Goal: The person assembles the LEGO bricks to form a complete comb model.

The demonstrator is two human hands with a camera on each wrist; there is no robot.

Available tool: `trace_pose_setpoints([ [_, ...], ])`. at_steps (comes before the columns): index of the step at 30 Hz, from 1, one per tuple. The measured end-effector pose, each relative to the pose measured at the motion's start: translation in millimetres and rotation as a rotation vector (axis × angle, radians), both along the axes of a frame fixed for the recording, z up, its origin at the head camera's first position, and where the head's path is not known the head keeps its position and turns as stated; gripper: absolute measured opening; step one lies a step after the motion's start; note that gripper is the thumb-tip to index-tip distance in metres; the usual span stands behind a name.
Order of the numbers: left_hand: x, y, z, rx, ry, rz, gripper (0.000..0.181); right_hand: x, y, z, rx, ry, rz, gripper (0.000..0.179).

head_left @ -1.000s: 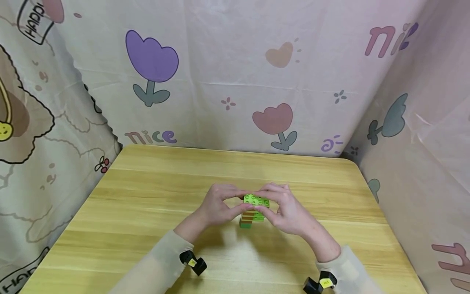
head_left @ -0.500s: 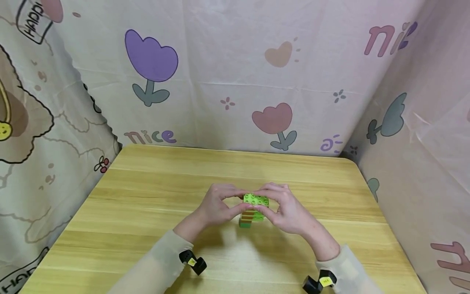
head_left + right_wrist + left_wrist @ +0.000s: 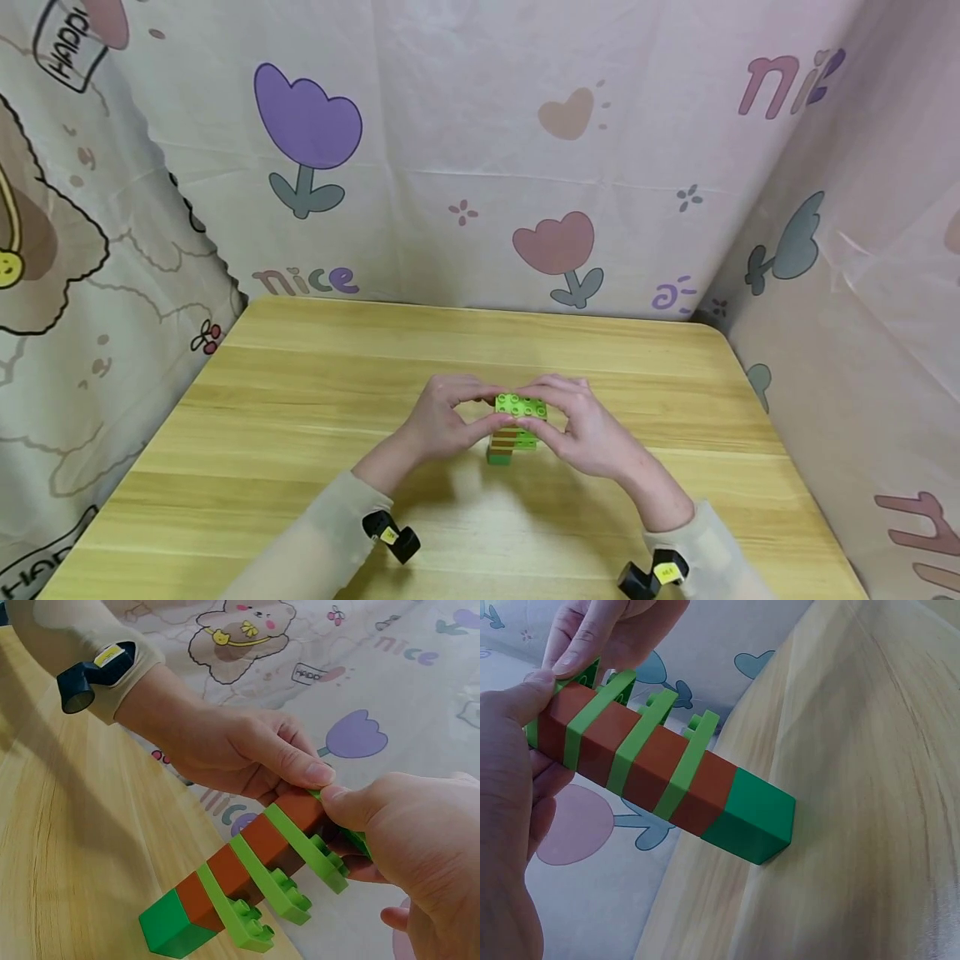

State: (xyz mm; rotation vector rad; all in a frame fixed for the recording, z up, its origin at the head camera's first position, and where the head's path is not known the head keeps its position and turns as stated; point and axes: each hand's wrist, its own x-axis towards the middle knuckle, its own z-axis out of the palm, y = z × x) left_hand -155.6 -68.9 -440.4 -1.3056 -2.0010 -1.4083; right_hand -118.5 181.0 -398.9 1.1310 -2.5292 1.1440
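Observation:
A tower of toy building bricks (image 3: 637, 754) stands upright on the table: a dark green brick (image 3: 754, 817) at the base, then brown bricks (image 3: 229, 866) alternating with thin light green plates (image 3: 259, 877) that jut out to one side. A light green studded plate (image 3: 521, 406) tops it. My left hand (image 3: 453, 421) grips the top from the left, thumb at the near side and fingers at the far side. From the right, my right hand (image 3: 585, 425) pinches the same top plate between thumb and fingers. Both thumb tips nearly meet on the near edge.
The wooden table (image 3: 300, 383) reaches back to a printed cloth (image 3: 450, 100) hung behind it and along both sides. A black wrist camera (image 3: 392, 536) sits on the left sleeve, another black camera (image 3: 652, 575) on the right sleeve.
Both hands keep their hold on the top of the brick tower. Only a slight shift of the head view is visible.

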Motion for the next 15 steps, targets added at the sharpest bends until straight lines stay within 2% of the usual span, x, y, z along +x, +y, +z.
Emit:
trace_pose_setpoints([
  [4,-1.0,0.1,-3.3,0.01,0.014,0.019,0.022,-4.1,0,-1.5,-0.02,0.005,0.028,0.035],
  [9,-0.5,1.2,-6.3,0.026,-0.019,0.025,0.026,-8.7,-1,-4.3,-0.047,0.0,0.056,0.035],
  [15,-1.3,2.1,-7.8,0.019,-0.043,0.043,0.03,-12.0,0,-7.5,-0.06,-0.011,0.049,0.036],
])
